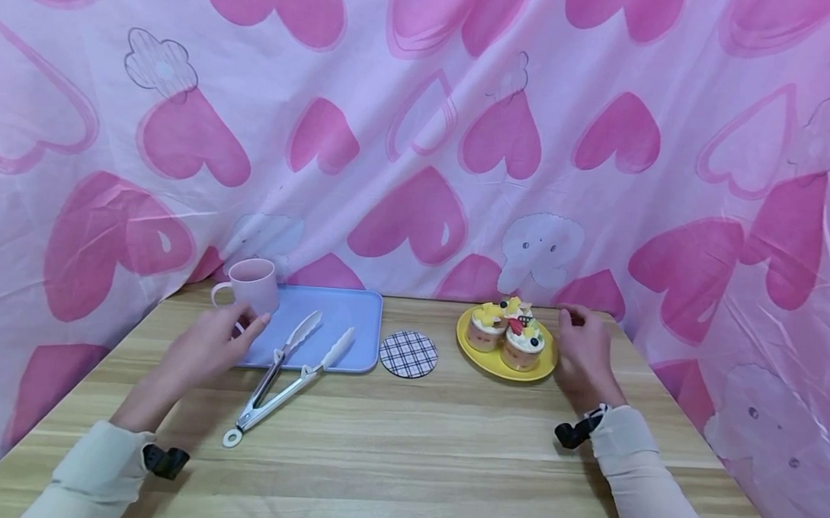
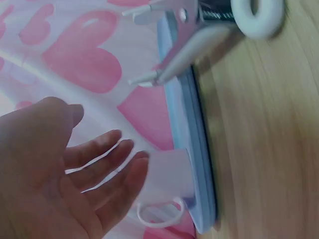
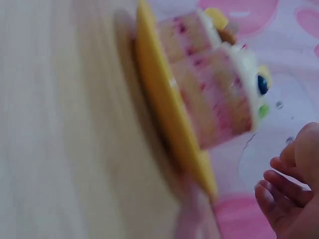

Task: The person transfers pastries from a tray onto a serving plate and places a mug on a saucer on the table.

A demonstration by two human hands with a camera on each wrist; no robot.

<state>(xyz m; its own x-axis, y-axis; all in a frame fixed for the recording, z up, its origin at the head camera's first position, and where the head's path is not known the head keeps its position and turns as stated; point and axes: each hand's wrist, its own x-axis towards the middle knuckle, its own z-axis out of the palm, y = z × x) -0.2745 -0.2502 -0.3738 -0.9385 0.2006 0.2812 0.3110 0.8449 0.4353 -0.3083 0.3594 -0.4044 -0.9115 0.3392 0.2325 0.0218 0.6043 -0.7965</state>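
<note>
My left hand (image 1: pixel 209 343) hovers over the blue tray (image 1: pixel 365 307) with fingers loosely bent, holding nothing. Just beyond it stands a pink mug (image 1: pixel 254 288) on the tray, its handle to the left. In the left wrist view the fingertips overlap the mug (image 2: pixel 169 174) without gripping it. My right hand (image 1: pixel 586 349) is beside the right rim of a yellow plate (image 1: pixel 470 351), its fingers loosely bent. Several fruit-topped dessert cups (image 1: pixel 522 346) stand on that plate. In the right wrist view a blurred pinkish shape lies at the plate's edge; whether a finger touches it, I cannot tell.
Metal tongs (image 1: pixel 273 399) lie spread, their white tips over the tray and their ring end on the wooden table (image 1: pixel 408 457). A round checked coaster (image 1: pixel 408 355) lies between tray and plate. A pink heart-print cloth (image 1: pixel 410 213) hangs behind the table.
</note>
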